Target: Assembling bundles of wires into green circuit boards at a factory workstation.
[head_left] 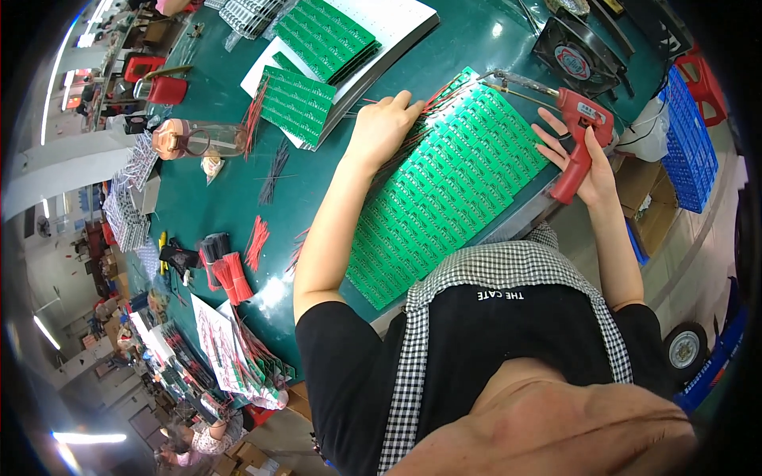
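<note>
A large green circuit board panel lies slanted across the table before me, with rows of small repeated boards. Red wires run along its far left edge. My left hand is curled closed over these wires, its fingertips partly hidden. In my right hand is a red soldering gun, with the thumb near its trigger and several fingers stretched out beside it. The gun's thin metal tip reaches left to the panel's far corner.
More green panels lie on a white stack at the back. A clear bottle, bundled red wires and dark wires are on the left. A black fan stands back right, near a blue crate.
</note>
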The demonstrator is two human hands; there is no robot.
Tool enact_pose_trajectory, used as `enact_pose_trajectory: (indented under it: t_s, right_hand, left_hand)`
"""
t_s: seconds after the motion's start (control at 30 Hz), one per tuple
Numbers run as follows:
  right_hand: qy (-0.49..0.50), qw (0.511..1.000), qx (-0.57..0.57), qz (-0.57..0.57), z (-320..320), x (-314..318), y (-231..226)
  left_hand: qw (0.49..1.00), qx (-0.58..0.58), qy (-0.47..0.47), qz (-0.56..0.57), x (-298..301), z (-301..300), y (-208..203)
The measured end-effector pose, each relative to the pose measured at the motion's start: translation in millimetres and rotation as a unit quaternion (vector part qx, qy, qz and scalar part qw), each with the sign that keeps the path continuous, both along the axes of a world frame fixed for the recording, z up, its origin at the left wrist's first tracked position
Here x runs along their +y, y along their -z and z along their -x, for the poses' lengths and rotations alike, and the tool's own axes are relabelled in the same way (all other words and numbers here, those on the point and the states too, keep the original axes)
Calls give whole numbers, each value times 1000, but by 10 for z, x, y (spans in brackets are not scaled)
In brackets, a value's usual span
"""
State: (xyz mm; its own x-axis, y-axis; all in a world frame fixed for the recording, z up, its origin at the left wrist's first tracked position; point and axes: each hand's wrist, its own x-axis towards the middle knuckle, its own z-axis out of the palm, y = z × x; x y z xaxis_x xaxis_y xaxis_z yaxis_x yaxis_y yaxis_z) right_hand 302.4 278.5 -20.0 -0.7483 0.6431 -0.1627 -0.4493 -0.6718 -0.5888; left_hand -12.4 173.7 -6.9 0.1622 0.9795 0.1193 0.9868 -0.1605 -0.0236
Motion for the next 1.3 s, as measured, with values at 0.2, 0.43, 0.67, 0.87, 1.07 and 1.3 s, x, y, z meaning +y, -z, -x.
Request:
enact_pose_trajectory:
  t_s: [0.2, 0.43, 0.67, 0.87, 1.07, 1.3]
  right_hand:
    - [0, 1000, 5, 18, 39, -24, 6]
    - [-13, 999, -1, 39, -124, -14, 106]
    - [8, 974, -114, -196, 143, -27, -253]
    - [32, 771, -302, -559, 367, -113, -484]
    - [-3, 604, -273, -749, 403, -125, -494]
    - [-19, 898, -352, -265, 145, -93, -503]
  left_hand:
    - [993, -40, -113, -2, -114, -47, -66]
    - [945, -233, -230, -22, -289, -276, -415]
    - [623, -723, -180, 236, -211, -530, -250]
    - [483, -812, -130, 299, -195, -731, -309]
    - [434, -837, -114, 314, -259, -794, -361]
    - [923, -347, -147, -77, -251, -417, -264]
